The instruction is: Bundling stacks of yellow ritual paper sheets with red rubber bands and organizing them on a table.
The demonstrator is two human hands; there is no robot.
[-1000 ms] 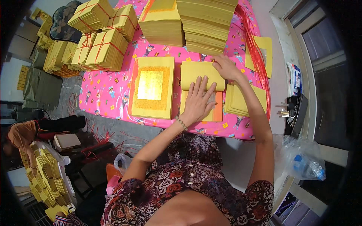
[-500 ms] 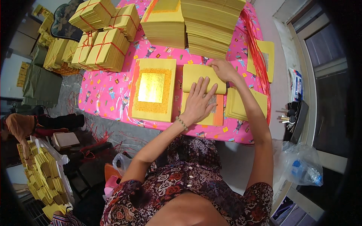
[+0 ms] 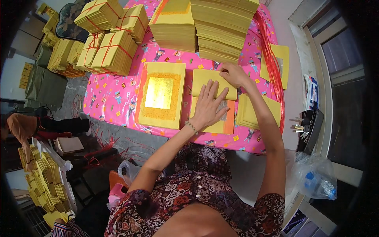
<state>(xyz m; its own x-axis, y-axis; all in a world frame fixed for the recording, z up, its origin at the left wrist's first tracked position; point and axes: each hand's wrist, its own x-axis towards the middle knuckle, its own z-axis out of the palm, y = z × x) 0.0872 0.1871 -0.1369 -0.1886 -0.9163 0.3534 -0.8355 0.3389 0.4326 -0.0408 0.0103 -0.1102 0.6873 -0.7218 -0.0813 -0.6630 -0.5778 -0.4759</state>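
Observation:
A yellow paper sheet lies partly folded over on the table, its lower part showing an orange stripe and a silvery patch. My left hand, with a beaded bracelet at the wrist, presses flat on the fold with fingers spread. At the sheet's far right corner, the bent fingers of my right hand grip its edge; the fingertips are partly hidden. To the left sits a stack of yellow paper with an orange-bordered gold foil square on top. Folded yellow papers overlap beside my right forearm.
Tall yellow paper stacks rise at the table's back; bundles tied with red string stand far left. Red strands hang along the right side. A pink patterned cloth covers the table. Another person bends over yellow papers at left.
The view has shifted slightly. My left hand stays flat on the fold, and my right hand's fingers have moved a little along the sheet's far edge.

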